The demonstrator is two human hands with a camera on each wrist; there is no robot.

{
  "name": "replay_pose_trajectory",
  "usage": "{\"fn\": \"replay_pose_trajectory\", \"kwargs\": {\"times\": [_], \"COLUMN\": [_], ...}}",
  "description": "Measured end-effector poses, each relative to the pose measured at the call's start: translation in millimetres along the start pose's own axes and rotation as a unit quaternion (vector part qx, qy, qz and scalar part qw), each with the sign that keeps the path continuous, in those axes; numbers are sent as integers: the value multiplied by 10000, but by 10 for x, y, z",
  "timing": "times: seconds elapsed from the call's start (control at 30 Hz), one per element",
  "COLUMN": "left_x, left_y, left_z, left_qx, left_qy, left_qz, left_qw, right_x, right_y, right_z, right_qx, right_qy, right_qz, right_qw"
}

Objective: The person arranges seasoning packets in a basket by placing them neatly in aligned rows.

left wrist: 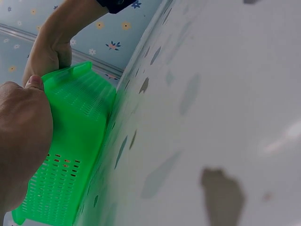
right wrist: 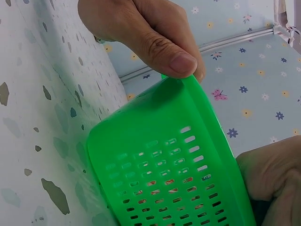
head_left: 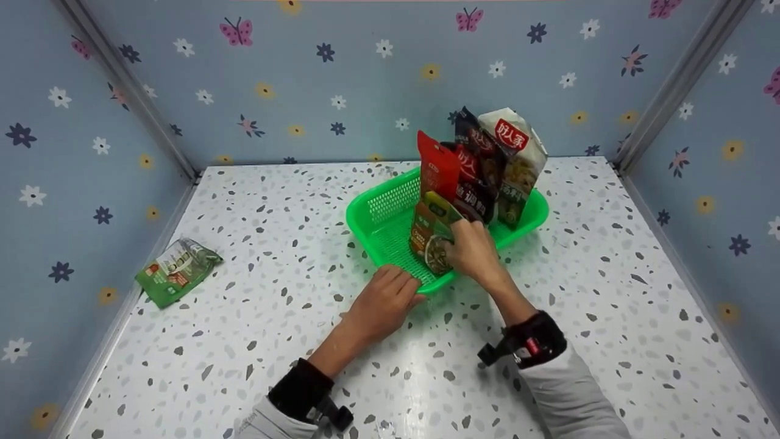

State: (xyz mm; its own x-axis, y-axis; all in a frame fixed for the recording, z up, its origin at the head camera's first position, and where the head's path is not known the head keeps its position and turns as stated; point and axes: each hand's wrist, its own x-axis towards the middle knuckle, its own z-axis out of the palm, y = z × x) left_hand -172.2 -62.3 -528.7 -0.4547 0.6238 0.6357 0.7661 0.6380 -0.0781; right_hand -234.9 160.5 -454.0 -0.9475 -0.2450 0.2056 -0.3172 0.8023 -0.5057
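A green plastic basket (head_left: 358,222) with perforated walls stands on the speckled tabletop. My left hand (head_left: 382,302) grips its near rim, the thumb outside, as the right wrist view shows. My right hand (head_left: 476,250) reaches over the near side and holds an orange-and-green food packet (head_left: 431,231) upright inside; some of its fingers are hidden. Behind that packet stand a red packet (head_left: 437,171), a dark packet (head_left: 478,192) with red labelling and a white-topped seasoning packet (head_left: 518,158) leaning at the right end. The left wrist view shows the basket's outer wall (left wrist: 70,127).
A green packet (head_left: 177,271) with a partly clear top lies flat on the tabletop (head_left: 292,244) at the far left, by the side wall. Blue flower-patterned panels (head_left: 365,73) enclose the back and both sides.
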Motion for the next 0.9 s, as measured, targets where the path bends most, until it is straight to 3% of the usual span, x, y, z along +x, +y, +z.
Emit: {"fn": "replay_pose_trajectory", "kwargs": {"times": [0.47, 0.67, 0.9], "left_x": [0, 2, 2], "left_y": [1, 5, 6], "left_z": [8, -5, -8], "left_qx": [-9, 11, -34], "left_qy": [65, 104, 41], "left_qz": [-11, -2, 1], "left_qw": [10000, 9999, 10000], "right_x": [-13, -3, -11], "right_y": [-28, -32, -20], "right_z": [10, 10, 12], "right_qx": [88, 25, -134], "right_qy": [75, -77, -139], "right_qz": [165, 305, 208], "right_qw": [9998, 9995, 9996]}}
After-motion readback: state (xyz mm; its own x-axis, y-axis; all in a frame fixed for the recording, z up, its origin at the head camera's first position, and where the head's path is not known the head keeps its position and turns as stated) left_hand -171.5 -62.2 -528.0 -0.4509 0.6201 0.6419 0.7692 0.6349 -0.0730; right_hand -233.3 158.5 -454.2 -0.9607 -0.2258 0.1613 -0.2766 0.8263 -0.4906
